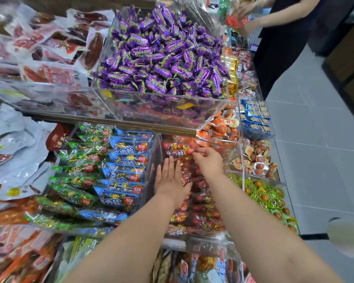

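step: tidying the red packs [200,213] in their clear bin [154,160], by my reading; the row is being squared up, with the top pack [177,152] being set at the far end.
next: likely seat the top pack flat and in line, then press the row level. it calls for a light touch, as the glossy wrappers look slippery.
left hand [170,177]: flat, fingers straight and together, palm down on the red packs at the bin's left side, fingertips just short of the top pack.
red packs: they fill the bin from the near end to the far end, under and between both hands.
top pack: lies across the far end, label up, just beyond the left hand and touching the right hand's fingers.
right hand [209,162]: fingers curled at the top pack's right end, seemingly pinching its edge; the grip itself is partly hidden.
neighbours: blue packs [127,158] left of the bin, egg packs [258,160] to its right.
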Tool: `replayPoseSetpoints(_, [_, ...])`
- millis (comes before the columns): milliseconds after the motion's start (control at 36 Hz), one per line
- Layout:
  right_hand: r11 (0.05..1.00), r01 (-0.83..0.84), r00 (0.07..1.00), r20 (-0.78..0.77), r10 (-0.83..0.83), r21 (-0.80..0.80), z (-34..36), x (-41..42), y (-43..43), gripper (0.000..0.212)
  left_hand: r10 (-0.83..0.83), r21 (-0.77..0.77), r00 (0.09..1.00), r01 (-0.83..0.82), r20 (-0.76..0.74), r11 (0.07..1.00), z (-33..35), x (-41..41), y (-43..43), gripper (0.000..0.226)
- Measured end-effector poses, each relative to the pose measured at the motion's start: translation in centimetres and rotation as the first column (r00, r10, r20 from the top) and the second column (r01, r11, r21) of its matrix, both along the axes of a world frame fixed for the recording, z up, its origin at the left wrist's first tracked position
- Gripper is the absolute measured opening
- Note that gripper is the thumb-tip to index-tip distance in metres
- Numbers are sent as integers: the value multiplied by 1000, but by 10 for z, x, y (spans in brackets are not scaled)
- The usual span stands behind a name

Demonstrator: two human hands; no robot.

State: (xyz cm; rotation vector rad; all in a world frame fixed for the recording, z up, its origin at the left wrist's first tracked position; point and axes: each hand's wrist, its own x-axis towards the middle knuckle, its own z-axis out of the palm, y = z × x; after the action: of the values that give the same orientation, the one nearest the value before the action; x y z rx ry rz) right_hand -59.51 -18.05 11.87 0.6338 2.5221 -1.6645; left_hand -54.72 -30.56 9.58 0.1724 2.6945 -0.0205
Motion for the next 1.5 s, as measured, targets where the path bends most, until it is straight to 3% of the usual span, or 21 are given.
replayPoseSetpoints(139, [987,119,992,57,-113,-108,7,29,16,18,46,125,999,-44,-8,991,15,28,-8,68])
replayPoseSetpoints(250, [967,170,985,49,-164,-191,16,67,24,15,124,251,981,-84,-148,964,33,57,-5,59])
replayPoseSetpoints(333, [973,143,990,29,-140,-179,24,98,24,7,171,350,947,-67,-274,934,46,82,-3,33])
replayPoseSetpoints(417, [956,190,982,39,-186,-223,29,130,20,9,216,548,967,-107,-138,830,52,103,-4,18])
replayPoseSetpoints(500, [953,244,970,36,-242,-179,32,168,17,13,168,582,986,-148,19,799,48,123,-11,19])
replayPoseSetpoints(556, [948,283,959,9,-284,-145,31,199,14,9,93,583,996,-76,1,809,43,138,-18,16])
replayPoseSetpoints(611, [924,351,933,-25,-359,-152,23,232,10,16,7,607,993,65,-116,792,38,152,-24,15])
replayPoseSetpoints(694, [841,504,860,23,-510,-197,5,284,5,12,-79,631,947,268,-311,728,31,172,-34,10])
replayPoseSetpoints(806, [702,689,724,210,-657,-177,-33,367,-3,13,-119,665,941,310,-317,679,14,208,-42,13])
replayPoseSetpoints(972, [582,811,530,490,-692,-56,-76,515,-36,32,-401,616,914,347,-54,707,-22,277,-49,31])
replayPoseSetpoints(1083, [314,943,313,609,-728,-109,-95,614,-66,24,-535,549,843,426,47,719,-48,320,-52,22])
replayPoseSetpoints(1167, [145,980,198,666,-719,-135,-110,676,-91,29,-610,537,786,474,99,698,-64,350,-51,12])
replayPoseSetpoints(1222, [82,986,160,701,-695,-145,-117,713,-107,33,-654,510,738,505,163,696,-70,369,-46,8])
replayPoseSetpoints(1361, [-39,992,63,752,-656,-117,-115,793,-134,16,-726,405,628,608,280,683,-75,430,-20,19])
replayPoseSetpoints(1500, [-156,980,2,777,-629,-128,-109,859,-141,15,-741,353,547,655,389,668,-75,501,11,23])
